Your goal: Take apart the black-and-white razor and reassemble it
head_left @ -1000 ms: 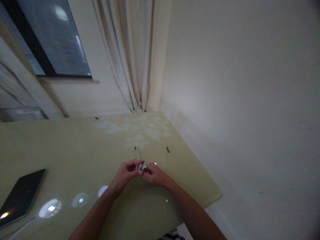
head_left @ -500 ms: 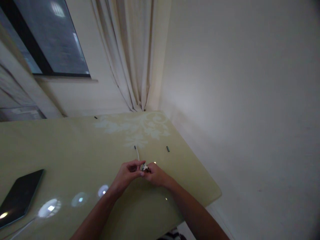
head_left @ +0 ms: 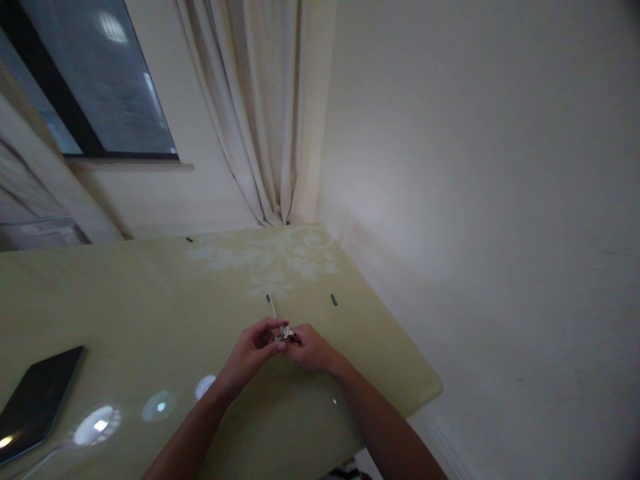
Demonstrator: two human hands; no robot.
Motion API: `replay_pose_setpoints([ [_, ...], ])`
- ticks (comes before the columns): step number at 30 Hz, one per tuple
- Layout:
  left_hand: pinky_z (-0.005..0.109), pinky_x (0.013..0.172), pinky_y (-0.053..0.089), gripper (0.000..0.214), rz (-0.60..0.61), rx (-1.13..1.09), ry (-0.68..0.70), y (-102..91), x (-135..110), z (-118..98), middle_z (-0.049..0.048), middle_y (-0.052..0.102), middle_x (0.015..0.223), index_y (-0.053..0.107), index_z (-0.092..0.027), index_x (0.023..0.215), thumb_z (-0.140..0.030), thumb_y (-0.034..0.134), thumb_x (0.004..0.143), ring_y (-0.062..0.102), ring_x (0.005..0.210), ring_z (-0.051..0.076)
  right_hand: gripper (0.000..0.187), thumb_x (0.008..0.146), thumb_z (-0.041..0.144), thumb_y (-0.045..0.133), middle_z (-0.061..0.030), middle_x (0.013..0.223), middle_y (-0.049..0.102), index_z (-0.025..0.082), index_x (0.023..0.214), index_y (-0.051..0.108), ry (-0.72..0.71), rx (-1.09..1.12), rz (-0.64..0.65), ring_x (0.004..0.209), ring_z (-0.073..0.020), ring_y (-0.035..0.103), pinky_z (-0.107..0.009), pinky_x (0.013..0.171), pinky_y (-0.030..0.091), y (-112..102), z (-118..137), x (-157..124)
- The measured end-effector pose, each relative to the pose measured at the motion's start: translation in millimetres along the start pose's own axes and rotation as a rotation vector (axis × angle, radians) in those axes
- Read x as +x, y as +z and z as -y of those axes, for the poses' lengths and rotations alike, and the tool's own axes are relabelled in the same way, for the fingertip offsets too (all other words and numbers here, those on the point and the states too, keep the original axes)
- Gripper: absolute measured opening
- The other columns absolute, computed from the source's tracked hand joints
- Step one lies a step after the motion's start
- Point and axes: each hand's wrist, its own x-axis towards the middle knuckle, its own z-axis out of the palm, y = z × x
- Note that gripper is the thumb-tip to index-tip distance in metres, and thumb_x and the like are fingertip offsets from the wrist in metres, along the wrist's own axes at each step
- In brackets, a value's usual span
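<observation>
My left hand point(head_left: 253, 350) and my right hand point(head_left: 310, 348) meet over the glossy yellow-green table point(head_left: 150, 313), fingertips pinched together on a small pale and dark object point(head_left: 287, 334) that I cannot make out. A thin white cable point(head_left: 272, 307) with a dark tip runs from the hands toward the far side of the table. Both forearms come in from the bottom edge of the view.
A small dark piece point(head_left: 333, 299) lies on the table right of the cable, another point(head_left: 189, 239) near the far edge. A dark tablet point(head_left: 35, 400) lies at the left. A curtain point(head_left: 265, 107) hangs in the corner beside a window point(head_left: 95, 80). The table's right edge point(head_left: 400, 340) borders the wall.
The hands stay pinched together on the small object with only slight finger movement. The view has shifted a little.
</observation>
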Motion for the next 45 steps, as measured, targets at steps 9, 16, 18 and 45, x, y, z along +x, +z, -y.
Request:
replay_pose_setpoints([
  [9, 0.027, 0.073, 0.049, 0.052, -0.235, -0.017, -0.007, -7.1, 2.7, 0.6, 0.0031, 0.071, 0.089, 0.074, -0.021, 0.112, -0.051, 0.086, 0.071, 0.061, 0.080, 0.018, 0.025, 0.103, 0.044, 0.051, 0.0044, 0.068, 0.052, 0.022, 0.093, 0.057, 0.043, -0.250, -0.178, 0.061, -0.0132, 0.046, -0.024, 0.060, 0.025, 1.5, 7.9, -1.5],
  [16, 0.025, 0.061, 0.041, 0.057, -0.246, 0.209, 0.032, -12.4, 7.2, 2.9, 0.0007, 0.065, 0.085, 0.071, -0.020, 0.116, -0.060, 0.077, 0.076, 0.054, 0.065, 0.014, 0.027, 0.105, 0.038, 0.049, -0.0040, 0.090, 0.062, 0.020, 0.092, 0.066, 0.048, -0.398, -0.457, 0.083, -0.0181, 0.057, -0.025, 0.074, 0.037, -26.0, -6.0, 5.8],
  [18, 0.028, 0.059, 0.038, 0.051, -0.279, 0.474, 0.041, -6.9, 8.8, 8.5, 0.0007, 0.063, 0.077, 0.072, -0.019, 0.100, -0.064, 0.072, 0.078, 0.052, 0.060, 0.016, 0.030, 0.105, 0.034, 0.047, -0.0090, 0.101, 0.062, 0.018, 0.092, 0.068, 0.151, -0.432, -0.634, 0.092, -0.0207, 0.059, -0.028, 0.083, 0.041, -46.5, -16.3, 6.2],
  [45, 0.030, 0.074, 0.044, 0.042, 0.025, 0.697, 0.406, 63.0, 78.8, -0.7, 0.0040, 0.062, 0.081, 0.064, -0.021, 0.078, -0.044, 0.039, 0.102, 0.059, 0.078, 0.019, 0.048, 0.087, 0.065, 0.059, 0.0036, 0.058, 0.049, 0.021, 0.068, 0.057, 0.023, 0.433, -0.782, 0.053, -0.0119, 0.042, -0.025, 0.053, 0.032, -55.1, -24.6, 18.2],
])
